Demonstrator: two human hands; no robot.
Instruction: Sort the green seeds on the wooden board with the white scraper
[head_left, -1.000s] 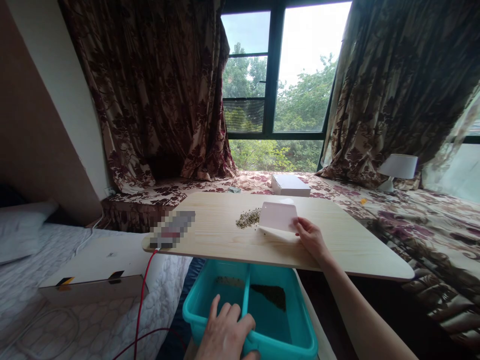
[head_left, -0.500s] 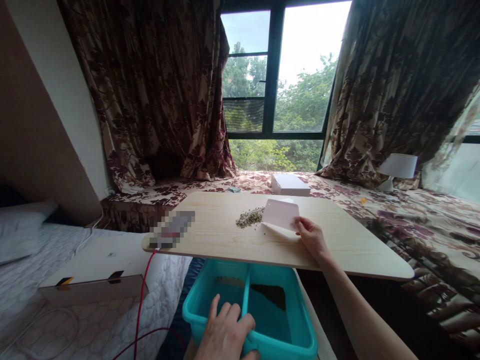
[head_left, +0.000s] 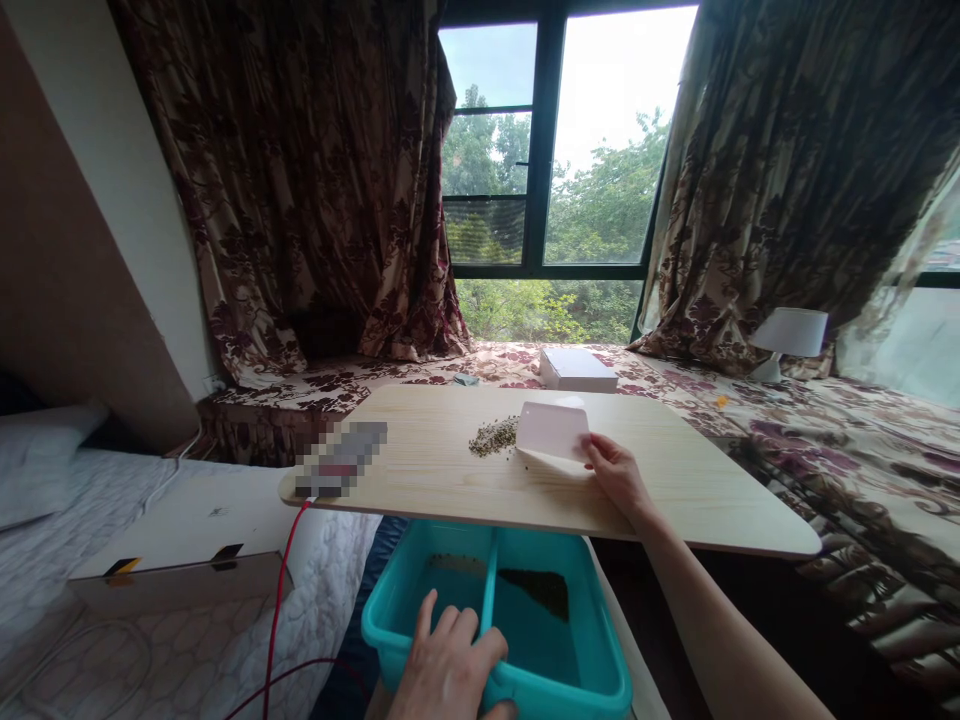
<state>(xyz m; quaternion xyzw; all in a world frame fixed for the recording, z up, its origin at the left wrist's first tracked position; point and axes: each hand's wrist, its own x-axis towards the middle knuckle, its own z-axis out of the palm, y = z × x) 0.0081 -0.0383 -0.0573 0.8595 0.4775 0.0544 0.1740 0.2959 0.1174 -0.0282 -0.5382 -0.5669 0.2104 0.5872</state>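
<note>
My right hand (head_left: pixel 613 468) pinches the right corner of a thin white plastic scraper (head_left: pixel 553 428), tilted over the pale wooden tabletop (head_left: pixel 420 470). At its left edge lies a small heap of mixed grain-like bits (head_left: pixel 491 437); their exact kind is too small to tell. Below the table's near edge stands a turquoise divided bin (head_left: pixel 611 640). My left hand (head_left: pixel 454 655) grips the near rim of that bin by the divider, fingers reaching over the left compartment. Dark grains (head_left: pixel 544 590) lie in the right compartment, and a few pale bits (head_left: pixel 457 563) in the left.
A blurred-out device (head_left: pixel 341 460) with a red cable (head_left: pixel 276 610) lies at the tabletop's left end. On the bed to the left rests a white box (head_left: pixel 187 540). Behind the table are another white box (head_left: pixel 577 368) and a lamp (head_left: pixel 791 332) on the window ledge.
My right hand and the scraper have shifted slightly left against the heap. The left hand keeps its place on the bin, and the whole view has drifted a little.
</note>
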